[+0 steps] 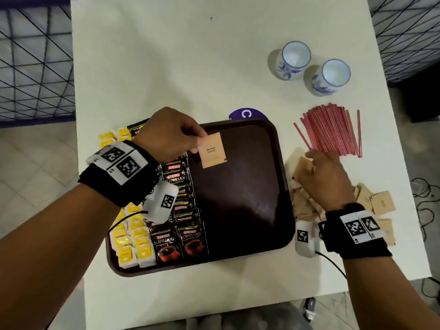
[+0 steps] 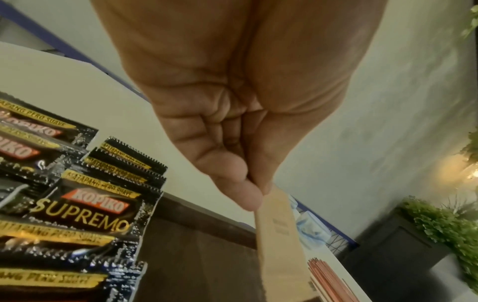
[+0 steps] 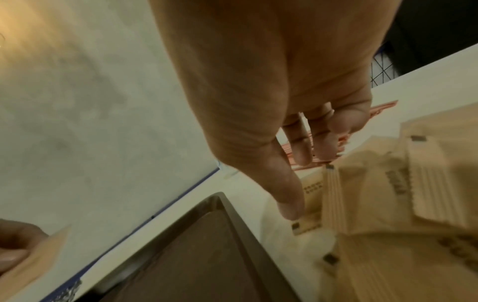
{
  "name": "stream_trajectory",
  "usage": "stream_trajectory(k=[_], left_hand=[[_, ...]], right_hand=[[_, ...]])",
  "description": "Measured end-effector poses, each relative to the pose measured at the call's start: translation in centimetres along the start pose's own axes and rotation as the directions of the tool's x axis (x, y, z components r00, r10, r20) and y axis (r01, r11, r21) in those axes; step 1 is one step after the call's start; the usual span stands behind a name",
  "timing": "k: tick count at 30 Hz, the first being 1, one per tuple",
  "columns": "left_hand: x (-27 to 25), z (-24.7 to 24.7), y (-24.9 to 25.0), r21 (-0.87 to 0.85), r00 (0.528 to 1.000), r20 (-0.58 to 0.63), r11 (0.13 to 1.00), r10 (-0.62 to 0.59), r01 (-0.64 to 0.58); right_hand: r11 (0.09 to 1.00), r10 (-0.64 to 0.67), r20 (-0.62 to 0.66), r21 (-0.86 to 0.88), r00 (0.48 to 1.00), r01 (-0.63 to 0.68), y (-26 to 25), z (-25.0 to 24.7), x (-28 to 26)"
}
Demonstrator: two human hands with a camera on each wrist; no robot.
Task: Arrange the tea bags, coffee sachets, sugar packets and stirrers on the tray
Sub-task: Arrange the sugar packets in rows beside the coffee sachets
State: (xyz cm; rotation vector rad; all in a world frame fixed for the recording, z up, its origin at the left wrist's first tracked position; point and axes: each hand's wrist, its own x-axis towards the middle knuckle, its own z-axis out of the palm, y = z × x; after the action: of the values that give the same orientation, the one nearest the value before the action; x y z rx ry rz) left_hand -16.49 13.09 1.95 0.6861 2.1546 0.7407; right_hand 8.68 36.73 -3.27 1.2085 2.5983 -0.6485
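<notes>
My left hand pinches a tan brown-sugar packet by its corner, above the far left part of the dark brown tray; in the left wrist view the packet hangs edge-on from thumb and fingers. Yellow tea bags and black coffee sachets lie in rows on the tray's left side. My right hand hovers open, its fingers straight, over the pile of sugar packets right of the tray, thumb near a packet. Red stirrers lie fanned beyond.
Two blue-and-white cups stand at the table's far right. A purple disc peeks out behind the tray. The white table is bordered by wire fencing; cables lie on the floor at right.
</notes>
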Motion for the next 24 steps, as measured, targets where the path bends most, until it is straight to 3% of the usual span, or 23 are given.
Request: stream_trajectory(k=[8,12,16,19,24], left_hand=[[-0.1,-0.3,-0.8,-0.076,1.0,0.009,0.997,0.002,-0.001],[0.3,-0.8,-1.0,0.021,1.0,0.016,1.0,-0.001,0.001],[1.7,-1.8,-0.6,0.124,1.0,-0.03,0.992,-0.009,0.012],[3.0,-2.3,-0.8,0.19,0.998,-0.052,0.981,-0.035,0.044],[4.1,-2.5,-1.4,0.203,0.994,-0.084,0.976,-0.068,0.084]], right_hand=[[0.999,-0.02,0.0,-0.034,1.0,0.02,-0.1,1.3,0.6],[0.998,-0.06,-0.04,-0.039,0.997,0.059,-0.2,1.5,0.8],[0.989,-0.124,0.045,-0.079,0.991,0.127,-0.5,1.0,1.7],[0.967,-0.231,0.027,-0.102,0.972,0.233,-0.7,0.7,2.1],[0.958,-0.28,-0.051,0.05,0.959,0.282,-1.1,-0.7,2.3]])
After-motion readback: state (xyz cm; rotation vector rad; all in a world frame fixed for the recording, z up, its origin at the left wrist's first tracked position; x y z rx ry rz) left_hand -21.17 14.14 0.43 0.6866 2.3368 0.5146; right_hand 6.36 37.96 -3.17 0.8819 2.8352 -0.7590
